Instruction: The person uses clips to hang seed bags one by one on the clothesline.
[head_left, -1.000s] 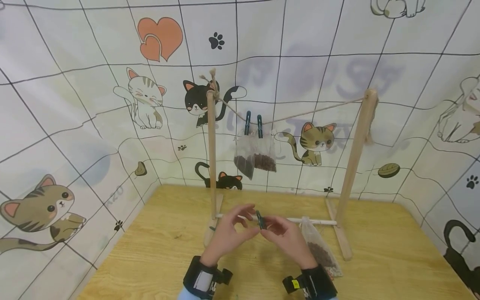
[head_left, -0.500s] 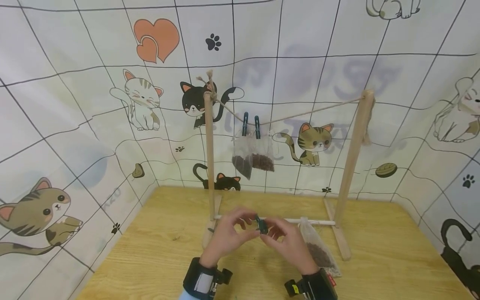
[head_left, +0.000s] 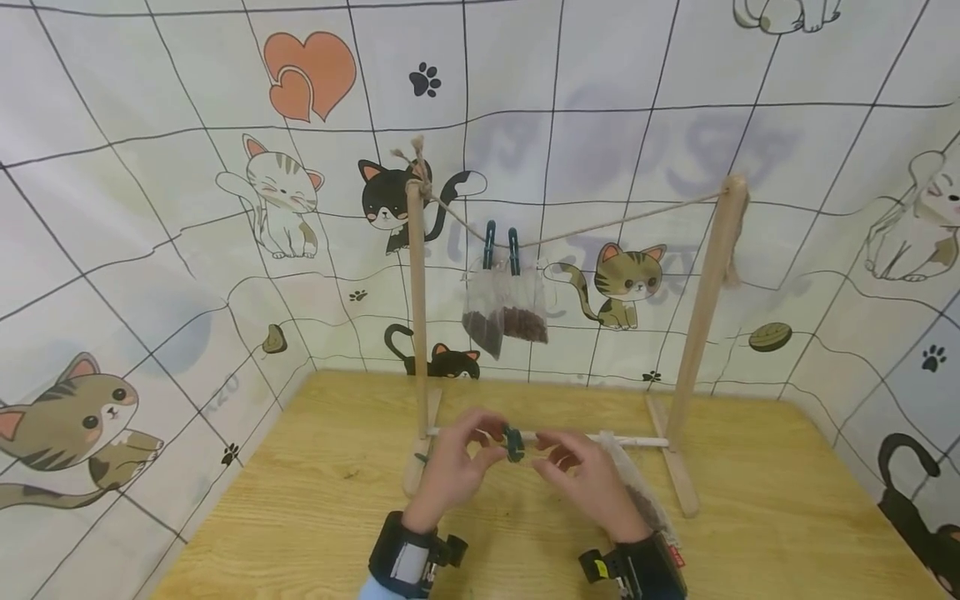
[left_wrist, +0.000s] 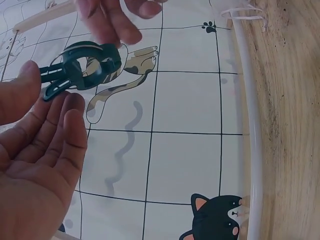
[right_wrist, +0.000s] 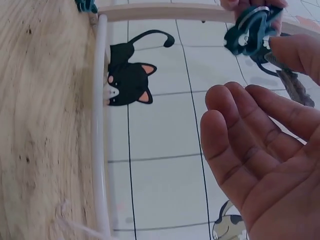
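Observation:
Thumb and fingers of my left hand (head_left: 459,468) pinch a dark green clothespin (head_left: 513,446) by its handles. In the left wrist view, its rounded jaws point toward the fingers of the other hand. My right hand (head_left: 592,483) is just to the right of the clothespin, with a gap between them in the head view. Its fingers are relaxed and apart in the right wrist view, holding nothing. Behind the right forearm lies a mesh bag (head_left: 643,498) with dark brown contents, partly hidden by the arm.
Two similar bags (head_left: 525,325) hang by green clothespins (head_left: 513,250) from a sagging string (head_left: 622,222). Wooden posts (head_left: 708,308) carry the string, joined low down by a white bar (head_left: 637,442). Another clothespin (right_wrist: 86,6) lies by the left foot of the frame.
Both hands were on the clothespin earlier. It has turned and shifted slightly left with my left hand, while my right hand has let go and moved right.

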